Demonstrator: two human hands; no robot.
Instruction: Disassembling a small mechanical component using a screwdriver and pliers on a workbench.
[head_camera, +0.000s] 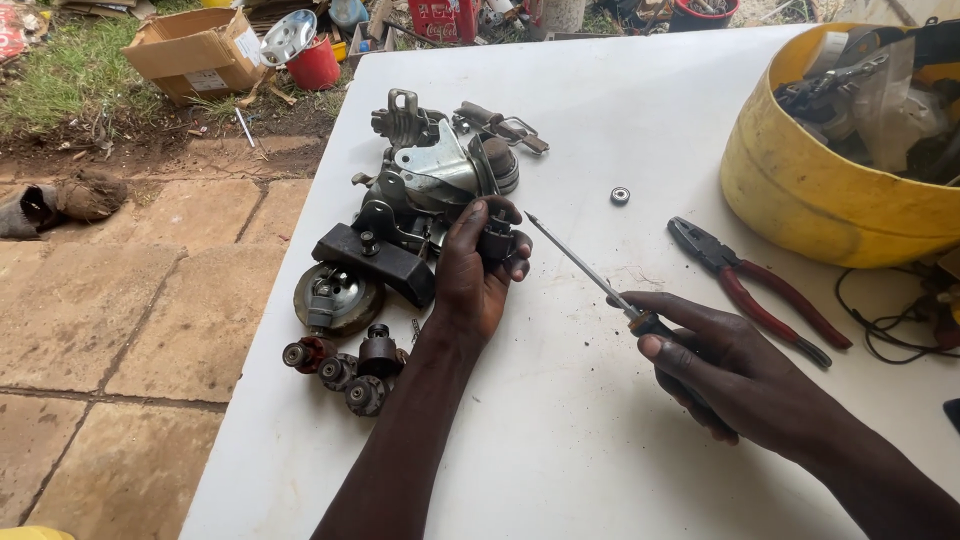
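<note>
The left hand (478, 268) is wrapped around a small dark metal caster part (497, 240), fingers curled tight over it, at the near edge of a heap of grimy steel caster brackets and wheels (420, 190). The right hand (722, 368) grips the handle of a long thin-shafted screwdriver (580, 264), whose tip reaches up to the held part. Just beyond the right hand lie red-handled pliers (760, 290), and further off stands a yellow plastic tub of scrap (830, 200). A small round bearing (620, 195) sits alone above the screwdriver shaft on the white table (560, 450).
</note>
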